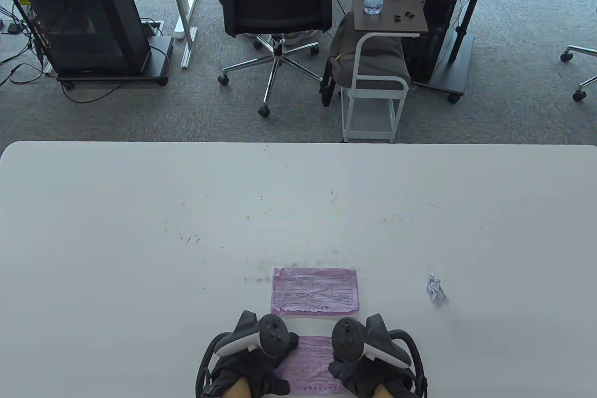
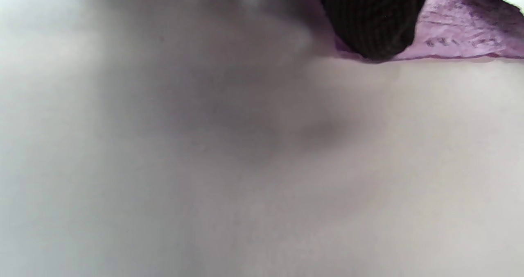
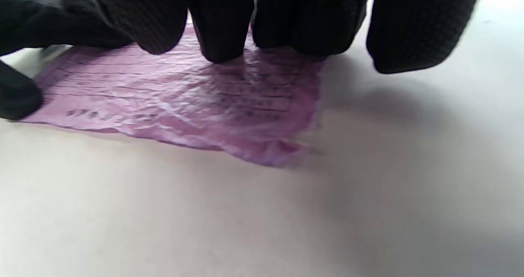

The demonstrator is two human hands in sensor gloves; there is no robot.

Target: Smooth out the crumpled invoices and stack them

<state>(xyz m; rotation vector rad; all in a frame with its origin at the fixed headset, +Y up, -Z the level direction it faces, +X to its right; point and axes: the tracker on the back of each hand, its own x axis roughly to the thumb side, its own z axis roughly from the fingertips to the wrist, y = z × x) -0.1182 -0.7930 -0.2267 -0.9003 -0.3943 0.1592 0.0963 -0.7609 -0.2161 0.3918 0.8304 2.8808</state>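
Invoices first: our left hand (image 1: 254, 346) presses fingers down on the near pink invoice's (image 1: 310, 365) left edge, gripping nothing; our right hand (image 1: 368, 346) lays 4 spread fingers (image 3: 221, 27) flat on its right side. We should sweep outward evenly, then stack it on the flattened invoice (image 1: 315, 290); 1 crumpled ball (image 1: 436, 289) waits right

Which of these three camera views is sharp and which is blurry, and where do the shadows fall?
Table view: sharp and evenly lit, though the table edge bows from lens distortion. Left wrist view: mostly out of focus, a soft grey shadow across the tabletop, only one of the fingers and the pink invoice readable. Right wrist view: invoice creases fairly clear, fingers blurred, shadow to their right.
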